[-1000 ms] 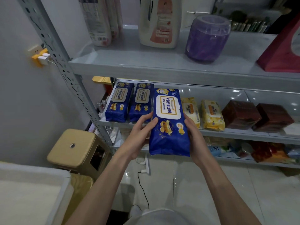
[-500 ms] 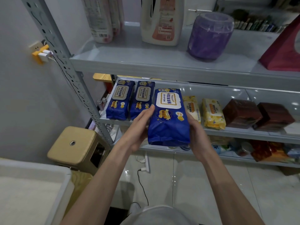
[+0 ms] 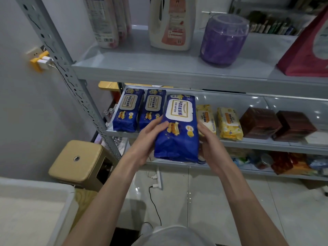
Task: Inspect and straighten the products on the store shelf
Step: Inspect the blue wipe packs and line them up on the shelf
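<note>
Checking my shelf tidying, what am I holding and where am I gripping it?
The blue wipes pack, gripped between both hands by its long side edges: left hand on its left edge, right hand on its right.

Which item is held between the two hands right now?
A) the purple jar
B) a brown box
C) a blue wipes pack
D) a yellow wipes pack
C: the blue wipes pack is held off the shelf, with the left hand on its left edge and the right hand on its right edge.
</note>
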`<action>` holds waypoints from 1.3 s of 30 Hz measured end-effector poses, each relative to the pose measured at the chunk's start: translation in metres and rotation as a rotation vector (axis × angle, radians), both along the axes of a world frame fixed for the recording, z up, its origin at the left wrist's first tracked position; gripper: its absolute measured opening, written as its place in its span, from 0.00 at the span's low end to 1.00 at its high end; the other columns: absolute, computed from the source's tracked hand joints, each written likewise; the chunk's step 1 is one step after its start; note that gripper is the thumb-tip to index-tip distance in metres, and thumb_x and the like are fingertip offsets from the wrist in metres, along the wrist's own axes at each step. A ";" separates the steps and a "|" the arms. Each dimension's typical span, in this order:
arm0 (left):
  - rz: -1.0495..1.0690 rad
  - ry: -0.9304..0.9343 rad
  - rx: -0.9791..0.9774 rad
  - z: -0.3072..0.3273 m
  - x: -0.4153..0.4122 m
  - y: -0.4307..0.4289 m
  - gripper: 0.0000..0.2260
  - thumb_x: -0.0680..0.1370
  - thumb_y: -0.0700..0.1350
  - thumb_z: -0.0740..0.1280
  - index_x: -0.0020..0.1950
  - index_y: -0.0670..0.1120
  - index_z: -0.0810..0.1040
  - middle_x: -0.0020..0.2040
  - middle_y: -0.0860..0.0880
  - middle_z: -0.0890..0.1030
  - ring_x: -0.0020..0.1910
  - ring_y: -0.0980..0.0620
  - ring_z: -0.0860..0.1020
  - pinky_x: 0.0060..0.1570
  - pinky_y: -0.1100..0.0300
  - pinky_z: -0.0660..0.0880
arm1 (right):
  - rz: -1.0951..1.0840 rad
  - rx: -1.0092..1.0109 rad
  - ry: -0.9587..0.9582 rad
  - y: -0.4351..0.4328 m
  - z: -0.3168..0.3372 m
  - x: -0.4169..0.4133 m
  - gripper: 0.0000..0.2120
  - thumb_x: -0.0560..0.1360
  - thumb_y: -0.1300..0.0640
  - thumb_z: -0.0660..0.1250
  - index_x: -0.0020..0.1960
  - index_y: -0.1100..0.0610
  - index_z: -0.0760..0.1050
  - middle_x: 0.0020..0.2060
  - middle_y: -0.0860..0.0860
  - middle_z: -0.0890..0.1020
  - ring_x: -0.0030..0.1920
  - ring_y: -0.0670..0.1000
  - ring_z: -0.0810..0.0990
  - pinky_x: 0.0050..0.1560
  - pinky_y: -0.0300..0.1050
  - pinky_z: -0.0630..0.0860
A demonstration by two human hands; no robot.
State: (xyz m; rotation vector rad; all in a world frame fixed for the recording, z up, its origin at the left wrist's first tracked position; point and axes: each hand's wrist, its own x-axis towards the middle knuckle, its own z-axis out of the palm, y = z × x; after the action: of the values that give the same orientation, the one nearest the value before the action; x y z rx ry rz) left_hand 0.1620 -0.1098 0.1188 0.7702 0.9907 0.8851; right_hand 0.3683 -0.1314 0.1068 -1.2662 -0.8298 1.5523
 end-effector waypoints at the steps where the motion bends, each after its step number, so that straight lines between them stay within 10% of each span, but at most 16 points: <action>1: -0.020 0.077 0.065 0.001 0.001 0.000 0.27 0.72 0.54 0.75 0.70 0.60 0.73 0.66 0.49 0.78 0.61 0.47 0.81 0.54 0.49 0.83 | -0.008 -0.024 0.000 0.000 0.000 0.001 0.25 0.75 0.39 0.68 0.69 0.46 0.76 0.60 0.50 0.85 0.57 0.51 0.86 0.56 0.54 0.83; 7: 0.043 0.312 0.360 -0.011 0.015 -0.011 0.24 0.75 0.54 0.76 0.68 0.63 0.73 0.68 0.54 0.72 0.62 0.52 0.78 0.49 0.56 0.83 | 0.008 -0.067 -0.096 0.005 0.002 0.001 0.31 0.68 0.37 0.73 0.65 0.53 0.78 0.52 0.50 0.88 0.53 0.52 0.88 0.56 0.53 0.83; 14: 0.163 0.284 0.109 -0.027 0.014 -0.001 0.22 0.81 0.51 0.69 0.72 0.46 0.71 0.59 0.50 0.81 0.52 0.54 0.83 0.39 0.65 0.80 | 0.033 -0.140 -0.023 0.000 -0.023 0.006 0.36 0.65 0.44 0.80 0.69 0.55 0.75 0.56 0.52 0.87 0.56 0.53 0.87 0.55 0.53 0.83; 21: -0.006 0.060 -0.116 -0.049 0.010 -0.005 0.21 0.76 0.60 0.71 0.66 0.55 0.74 0.60 0.48 0.85 0.61 0.44 0.82 0.62 0.39 0.78 | 0.028 -0.148 0.088 -0.008 -0.047 0.005 0.38 0.66 0.49 0.81 0.73 0.53 0.72 0.62 0.54 0.84 0.61 0.56 0.85 0.57 0.57 0.82; 27: 0.018 0.043 -0.057 -0.052 0.005 -0.001 0.24 0.73 0.55 0.75 0.66 0.53 0.74 0.59 0.45 0.85 0.61 0.40 0.82 0.66 0.34 0.74 | 0.061 -0.120 -0.053 -0.003 -0.041 0.003 0.36 0.66 0.32 0.74 0.67 0.52 0.78 0.60 0.51 0.86 0.64 0.55 0.82 0.68 0.58 0.76; 32: -0.012 0.096 0.046 -0.049 0.001 -0.002 0.27 0.71 0.49 0.75 0.68 0.55 0.72 0.54 0.47 0.86 0.54 0.46 0.85 0.51 0.49 0.80 | 0.114 -0.069 -0.122 -0.003 -0.039 0.004 0.29 0.70 0.43 0.75 0.67 0.53 0.76 0.58 0.50 0.86 0.60 0.53 0.85 0.67 0.59 0.78; 39: -0.057 0.163 0.114 -0.048 -0.003 -0.004 0.33 0.66 0.46 0.80 0.69 0.54 0.74 0.62 0.50 0.82 0.60 0.48 0.83 0.60 0.43 0.80 | 0.119 -0.055 -0.046 -0.002 -0.043 0.009 0.30 0.69 0.56 0.76 0.70 0.53 0.73 0.59 0.51 0.86 0.59 0.54 0.85 0.60 0.56 0.80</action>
State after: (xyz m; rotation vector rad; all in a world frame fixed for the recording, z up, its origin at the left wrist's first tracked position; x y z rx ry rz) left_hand 0.1585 -0.1133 0.0708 0.9748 1.0628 0.8447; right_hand 0.3774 -0.1330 0.0633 -1.3166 -0.9110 1.6556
